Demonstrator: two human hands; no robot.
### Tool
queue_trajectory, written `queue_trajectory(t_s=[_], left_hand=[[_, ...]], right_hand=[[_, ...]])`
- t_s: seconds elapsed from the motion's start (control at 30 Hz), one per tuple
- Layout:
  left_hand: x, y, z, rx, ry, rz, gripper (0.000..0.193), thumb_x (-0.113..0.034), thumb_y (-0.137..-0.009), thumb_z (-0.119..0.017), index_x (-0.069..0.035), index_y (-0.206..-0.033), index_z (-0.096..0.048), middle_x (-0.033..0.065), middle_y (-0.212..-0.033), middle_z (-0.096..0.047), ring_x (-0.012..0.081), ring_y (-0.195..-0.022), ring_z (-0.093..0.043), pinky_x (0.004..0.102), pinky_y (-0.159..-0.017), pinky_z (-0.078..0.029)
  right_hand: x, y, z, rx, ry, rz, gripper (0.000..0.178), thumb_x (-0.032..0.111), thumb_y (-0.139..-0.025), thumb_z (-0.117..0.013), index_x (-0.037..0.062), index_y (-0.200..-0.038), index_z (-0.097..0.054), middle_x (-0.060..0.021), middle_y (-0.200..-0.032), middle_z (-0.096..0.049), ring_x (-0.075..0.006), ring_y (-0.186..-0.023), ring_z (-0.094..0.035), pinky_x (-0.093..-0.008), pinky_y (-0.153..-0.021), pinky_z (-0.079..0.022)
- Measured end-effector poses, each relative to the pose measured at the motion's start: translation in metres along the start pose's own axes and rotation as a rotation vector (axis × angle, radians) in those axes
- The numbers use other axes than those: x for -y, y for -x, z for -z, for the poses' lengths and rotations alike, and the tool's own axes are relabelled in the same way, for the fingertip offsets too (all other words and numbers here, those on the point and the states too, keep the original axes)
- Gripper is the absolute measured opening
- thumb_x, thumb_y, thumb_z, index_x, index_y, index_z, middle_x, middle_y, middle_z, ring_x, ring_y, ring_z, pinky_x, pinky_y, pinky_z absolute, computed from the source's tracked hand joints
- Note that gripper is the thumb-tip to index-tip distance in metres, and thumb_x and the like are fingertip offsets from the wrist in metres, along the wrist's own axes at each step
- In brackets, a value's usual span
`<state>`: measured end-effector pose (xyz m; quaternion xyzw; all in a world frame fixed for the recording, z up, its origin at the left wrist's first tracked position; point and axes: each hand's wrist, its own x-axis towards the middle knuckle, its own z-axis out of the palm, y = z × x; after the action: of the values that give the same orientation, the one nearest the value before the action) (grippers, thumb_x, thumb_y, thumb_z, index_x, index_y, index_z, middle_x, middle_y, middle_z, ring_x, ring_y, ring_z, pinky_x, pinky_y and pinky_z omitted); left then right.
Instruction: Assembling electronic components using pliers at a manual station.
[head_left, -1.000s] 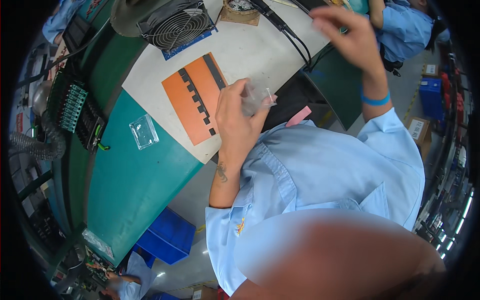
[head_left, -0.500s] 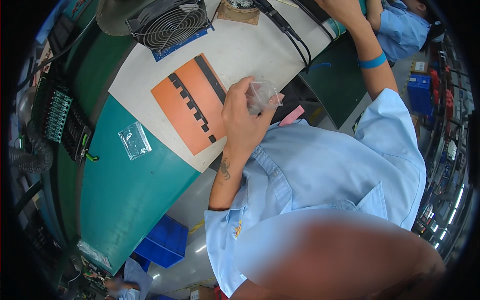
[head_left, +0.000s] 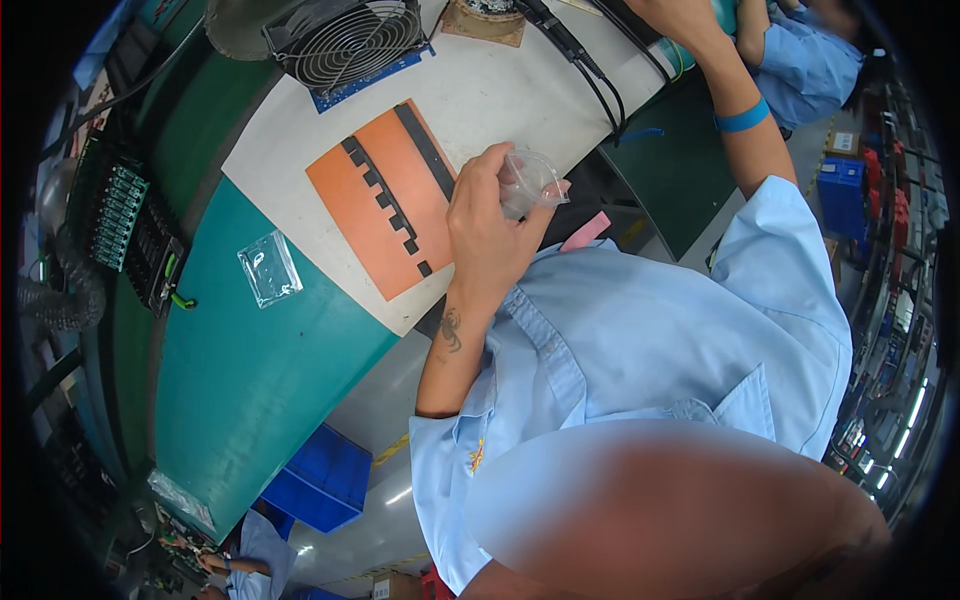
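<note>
The left hand (head_left: 487,225) held a clear plastic container (head_left: 541,180) near the edge of the tabletop (head_left: 490,95), seemingly by its side to leave the mouth uncovered, while the right hand's (head_left: 688,20) cropped grip couldn't be told.

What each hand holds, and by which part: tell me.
The left hand holds a clear plastic container by its sides. The right hand is cut off; its hold cannot be told.
</note>
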<state>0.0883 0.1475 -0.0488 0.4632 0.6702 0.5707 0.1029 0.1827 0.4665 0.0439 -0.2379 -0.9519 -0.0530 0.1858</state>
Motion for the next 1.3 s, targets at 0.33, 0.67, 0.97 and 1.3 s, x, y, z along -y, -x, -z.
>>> queue_trajectory(t_s=[0.33, 0.67, 0.97, 1.3], left_hand=[[0.0, -0.001, -0.001, -0.011, -0.027, -0.023, 0.06, -0.013, -0.076, -0.087, 0.002, -0.125, -0.056, 0.0112, -0.095, -0.064, 0.0211, -0.079, -0.059, 0.0313, -0.068, -0.052], [-0.014, -0.011, -0.003, -0.002, -0.037, -0.003, 0.059, -0.015, -0.077, -0.088, 0.001, -0.123, -0.056, 0.0107, -0.094, -0.066, 0.0205, -0.077, -0.061, 0.0308, -0.067, -0.052], [-0.028, -0.022, -0.008, 0.105, -0.056, 0.03, 0.057, -0.013, -0.079, -0.085, 0.003, -0.122, -0.053, 0.0132, -0.094, -0.063, 0.0246, -0.081, -0.061, 0.035, -0.072, -0.053], [-0.019, -0.017, -0.008, 0.054, -0.018, 0.149, 0.056, -0.015, -0.079, -0.085, 0.003, -0.122, -0.053, 0.0126, -0.094, -0.063, 0.0237, -0.081, -0.062, 0.0346, -0.075, -0.053]], right_hand=[[-0.003, 0.0, -0.004, -0.027, 0.124, 0.03, 0.014, 0.015, -0.087, -0.062, 0.0019, -0.084, -0.066, -0.0167, -0.076, -0.064, -0.04, -0.066, -0.061, -0.0427, -0.063, -0.051], [0.001, 0.048, 0.028, 0.112, -0.583, -0.072, 0.013, 0.015, -0.088, -0.062, 0.0028, -0.089, -0.066, -0.0147, -0.082, -0.065, -0.0376, -0.071, -0.063, -0.0416, -0.066, -0.052], [0.099, 0.071, 0.046, 0.249, -0.774, 0.533, 0.009, 0.002, -0.085, -0.075, 0.0006, -0.093, -0.069, -0.0081, -0.09, -0.064, -0.0231, -0.075, -0.058, -0.0332, -0.067, -0.049], [-0.02, -0.001, -0.006, 0.088, -0.115, 0.328, 0.011, 0.014, -0.089, -0.066, 0.0026, -0.088, -0.068, -0.0132, -0.093, -0.065, -0.0317, -0.076, -0.062, -0.0395, -0.066, -0.051]])
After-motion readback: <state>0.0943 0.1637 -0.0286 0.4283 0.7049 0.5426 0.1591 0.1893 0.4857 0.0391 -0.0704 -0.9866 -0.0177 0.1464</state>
